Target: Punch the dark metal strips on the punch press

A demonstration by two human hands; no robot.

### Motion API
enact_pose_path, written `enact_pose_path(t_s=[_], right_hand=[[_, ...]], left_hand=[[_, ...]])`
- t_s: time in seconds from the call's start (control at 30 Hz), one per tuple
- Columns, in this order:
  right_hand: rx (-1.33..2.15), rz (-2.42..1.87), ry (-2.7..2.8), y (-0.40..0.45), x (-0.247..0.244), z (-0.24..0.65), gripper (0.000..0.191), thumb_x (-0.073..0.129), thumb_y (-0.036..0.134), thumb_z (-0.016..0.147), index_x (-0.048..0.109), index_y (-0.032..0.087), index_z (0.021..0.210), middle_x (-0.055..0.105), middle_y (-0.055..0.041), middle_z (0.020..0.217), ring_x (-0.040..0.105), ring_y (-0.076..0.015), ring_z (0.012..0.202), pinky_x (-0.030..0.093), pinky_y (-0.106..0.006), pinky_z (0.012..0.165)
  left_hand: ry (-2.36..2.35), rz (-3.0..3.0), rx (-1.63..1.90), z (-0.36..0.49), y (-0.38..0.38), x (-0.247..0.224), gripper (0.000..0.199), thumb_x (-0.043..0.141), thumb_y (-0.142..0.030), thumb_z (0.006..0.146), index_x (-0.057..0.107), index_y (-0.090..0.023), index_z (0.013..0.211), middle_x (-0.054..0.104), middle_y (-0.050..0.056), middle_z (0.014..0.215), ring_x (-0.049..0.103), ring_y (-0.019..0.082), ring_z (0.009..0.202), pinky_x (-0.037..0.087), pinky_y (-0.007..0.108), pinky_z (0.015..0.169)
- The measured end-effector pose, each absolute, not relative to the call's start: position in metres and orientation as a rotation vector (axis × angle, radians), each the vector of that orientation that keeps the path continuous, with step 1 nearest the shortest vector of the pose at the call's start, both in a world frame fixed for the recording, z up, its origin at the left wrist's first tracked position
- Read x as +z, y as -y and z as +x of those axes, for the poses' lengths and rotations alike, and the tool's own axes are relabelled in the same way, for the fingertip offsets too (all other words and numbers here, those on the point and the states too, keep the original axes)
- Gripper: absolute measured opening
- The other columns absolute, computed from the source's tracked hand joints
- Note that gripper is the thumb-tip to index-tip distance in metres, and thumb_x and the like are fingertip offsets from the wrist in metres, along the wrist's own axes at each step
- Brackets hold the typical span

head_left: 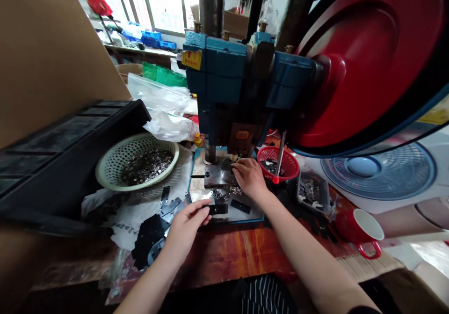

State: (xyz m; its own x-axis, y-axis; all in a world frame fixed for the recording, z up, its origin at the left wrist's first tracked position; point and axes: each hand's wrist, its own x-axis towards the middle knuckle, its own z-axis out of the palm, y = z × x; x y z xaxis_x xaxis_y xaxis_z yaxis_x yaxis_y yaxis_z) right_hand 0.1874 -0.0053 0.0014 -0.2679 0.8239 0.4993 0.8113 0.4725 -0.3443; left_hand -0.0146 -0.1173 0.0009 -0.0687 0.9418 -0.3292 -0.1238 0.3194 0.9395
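My left hand [191,220] pinches one end of a small black strip [219,209] with a hole in it, above the front of the press base. My right hand [249,177] reaches to the steel die block [214,175] under the punch of the blue press [224,66]. Its thumb and fingertips are closed together at the block's right side; whatever they grip is hidden. Another dark strip [240,206] lies flat on the base [252,217], near small metal scraps [234,190]. Dark flat pieces [150,237] are piled left of my left hand.
A pale green basket [101,173] of small scraps stands left. To the right are a red basket [293,166], a clear tub [328,194] of parts, and a red mug [345,222]. The press's large red wheel [372,70] overhangs the right side.
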Motion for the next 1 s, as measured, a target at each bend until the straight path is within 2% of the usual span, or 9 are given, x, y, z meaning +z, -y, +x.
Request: enact_pose_path(t_s=[0.13,0.43,0.63,0.77,0.87,0.93,1.0], right_hand=[[0.088,-1.241,2.063,0.007,-0.008,0.193,0.025,0.051,0.029,0.089,0.067,0.025,0.107,0.062,-0.0050,0.113,0.050,-0.0228,0.109,0.039,-0.041,0.097],[0.278,-1.158,1.895,0.003,-0.011,0.192,0.023,0.053,0.027,0.087,0.068,0.025,0.104,0.063,-0.0064,0.114,0.052,-0.0216,0.111,0.041,-0.040,0.098],[0.576,-1.207,1.689,0.042,-0.001,0.192,0.021,0.049,0.028,0.088,0.067,0.022,0.095,0.067,-0.0044,0.092,0.061,-0.0178,0.090,0.048,-0.033,0.083],[0.902,-1.138,1.767,0.085,0.003,0.180,0.025,0.057,0.027,0.083,0.062,0.022,0.107,0.067,-0.0021,0.091,0.062,-0.0154,0.081,0.050,-0.028,0.074],[0.706,-1.054,1.748,0.103,0.001,0.172,0.015,0.055,0.018,0.081,0.065,0.022,0.091,0.066,-0.0023,0.088,0.061,-0.0154,0.083,0.050,-0.030,0.075],[0.467,-0.983,1.742,0.108,-0.001,0.170,0.017,0.052,0.013,0.081,0.066,0.023,0.084,0.065,-0.0033,0.090,0.059,-0.0164,0.087,0.050,-0.033,0.079],[0.247,-0.946,1.787,0.111,-0.003,0.171,0.021,0.053,0.010,0.080,0.066,0.025,0.085,0.064,-0.0035,0.094,0.058,-0.0176,0.091,0.049,-0.037,0.081]], left_hand=[[-1.248,0.708,1.116,-0.014,0.111,0.002,0.038,0.072,-0.032,0.065,0.068,-0.016,0.099,0.068,0.004,0.088,0.062,0.013,0.070,0.049,0.024,0.068],[-1.192,0.681,1.129,-0.008,0.106,0.004,0.040,0.072,-0.027,0.065,0.067,-0.015,0.103,0.069,0.004,0.085,0.064,0.012,0.070,0.049,0.022,0.066],[-1.188,0.671,1.136,-0.006,0.106,0.006,0.040,0.072,-0.027,0.065,0.067,-0.016,0.104,0.069,0.004,0.087,0.064,0.013,0.071,0.050,0.024,0.069],[-1.152,0.695,1.145,-0.003,0.109,0.006,0.039,0.072,-0.027,0.066,0.067,-0.018,0.104,0.070,0.004,0.094,0.065,0.014,0.074,0.050,0.026,0.075],[-1.074,0.725,1.159,0.001,0.112,0.008,0.037,0.071,-0.022,0.065,0.068,-0.019,0.101,0.071,0.005,0.096,0.064,0.017,0.088,0.048,0.026,0.081],[-1.015,0.724,1.178,0.004,0.115,0.012,0.037,0.071,-0.017,0.063,0.068,-0.020,0.100,0.070,0.006,0.103,0.061,0.018,0.098,0.047,0.026,0.084],[-0.979,0.714,1.197,0.006,0.119,0.016,0.039,0.071,-0.016,0.063,0.067,-0.021,0.101,0.067,0.006,0.111,0.060,0.019,0.103,0.047,0.026,0.085]])
